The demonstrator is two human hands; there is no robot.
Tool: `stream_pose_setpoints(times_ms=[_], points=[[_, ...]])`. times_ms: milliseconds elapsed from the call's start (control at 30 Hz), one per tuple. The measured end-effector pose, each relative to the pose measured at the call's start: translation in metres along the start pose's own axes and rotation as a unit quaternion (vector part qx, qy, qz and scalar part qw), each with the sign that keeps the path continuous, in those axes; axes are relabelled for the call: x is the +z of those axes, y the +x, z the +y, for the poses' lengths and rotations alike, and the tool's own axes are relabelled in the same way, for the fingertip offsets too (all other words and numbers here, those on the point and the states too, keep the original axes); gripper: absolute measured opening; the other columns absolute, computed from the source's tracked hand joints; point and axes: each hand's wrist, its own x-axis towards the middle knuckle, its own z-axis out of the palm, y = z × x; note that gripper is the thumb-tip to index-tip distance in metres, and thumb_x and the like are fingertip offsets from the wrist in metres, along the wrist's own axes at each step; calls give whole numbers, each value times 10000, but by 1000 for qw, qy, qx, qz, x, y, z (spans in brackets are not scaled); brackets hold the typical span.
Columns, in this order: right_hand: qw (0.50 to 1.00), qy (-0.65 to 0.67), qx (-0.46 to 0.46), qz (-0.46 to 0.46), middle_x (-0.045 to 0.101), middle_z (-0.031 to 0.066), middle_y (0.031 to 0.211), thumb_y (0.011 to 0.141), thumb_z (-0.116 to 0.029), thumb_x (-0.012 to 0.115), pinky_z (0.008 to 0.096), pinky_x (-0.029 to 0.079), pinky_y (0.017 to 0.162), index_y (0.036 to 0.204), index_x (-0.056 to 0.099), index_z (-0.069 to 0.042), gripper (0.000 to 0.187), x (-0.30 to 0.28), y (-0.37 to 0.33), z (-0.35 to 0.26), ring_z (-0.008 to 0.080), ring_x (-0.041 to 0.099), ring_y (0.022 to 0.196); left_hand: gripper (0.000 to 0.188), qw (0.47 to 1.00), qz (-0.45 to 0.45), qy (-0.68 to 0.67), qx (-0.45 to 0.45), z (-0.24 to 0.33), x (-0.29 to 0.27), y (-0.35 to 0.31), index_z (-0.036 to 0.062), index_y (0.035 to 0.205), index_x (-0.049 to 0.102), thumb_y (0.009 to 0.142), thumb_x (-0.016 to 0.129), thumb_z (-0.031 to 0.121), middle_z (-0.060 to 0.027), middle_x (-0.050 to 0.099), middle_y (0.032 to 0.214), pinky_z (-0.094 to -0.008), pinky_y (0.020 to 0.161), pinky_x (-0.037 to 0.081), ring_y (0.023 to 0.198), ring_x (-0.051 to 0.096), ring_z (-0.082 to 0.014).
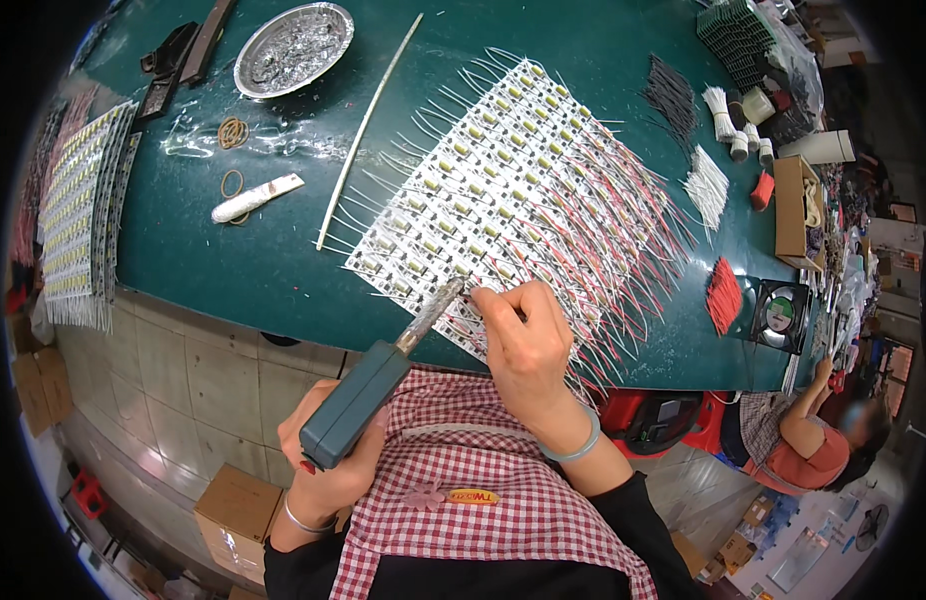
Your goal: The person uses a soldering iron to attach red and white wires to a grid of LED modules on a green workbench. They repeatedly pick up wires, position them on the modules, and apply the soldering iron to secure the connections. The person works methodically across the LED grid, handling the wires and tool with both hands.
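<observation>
My left hand (335,440) is wrapped round the dark green handle of a soldering iron (357,404). Its metal tip touches or hovers just over the near part of a white circuit board panel (453,215), set with rows of small yellowish components. My right hand (530,345) is closed in a pinch close beside the tip; what its fingertips hold is too small to make out. Thin white wires stick out along the panel's left edge. Many red and white wires (618,235) fan out over its right side.
A metal bowl (294,50), a thin stick (368,135) and rubber bands (232,133) lie on the green table. Bundles of black (670,98), white (706,188) and red wires (723,297) lie right, near a small fan (780,316). More panels (86,210) stand far left. Another person (805,445) sits at right.
</observation>
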Motion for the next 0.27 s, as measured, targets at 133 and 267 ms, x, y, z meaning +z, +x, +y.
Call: stream_pose_setpoints(times_ms=[133,267], points=[[1000,3,-2,0,479,70,768,694,80,645,359,446,597,995,675,-50,329,0,0,1,243,527,704,188,1000,-5,7,-10,2,1,2,-58,886,678,707,733,-74,-139,669,852,-298,617,519,697,668,-232],[1000,-1,2,0,480,69,768,694,76,650,361,448,607,1004,680,-56,338,1,-2,1,245,529,707,186,1000,6,25,15,-1,3,1,-48,886,683,709,735,-70,-137,672,860,-304,630,523,701,671,-248]])
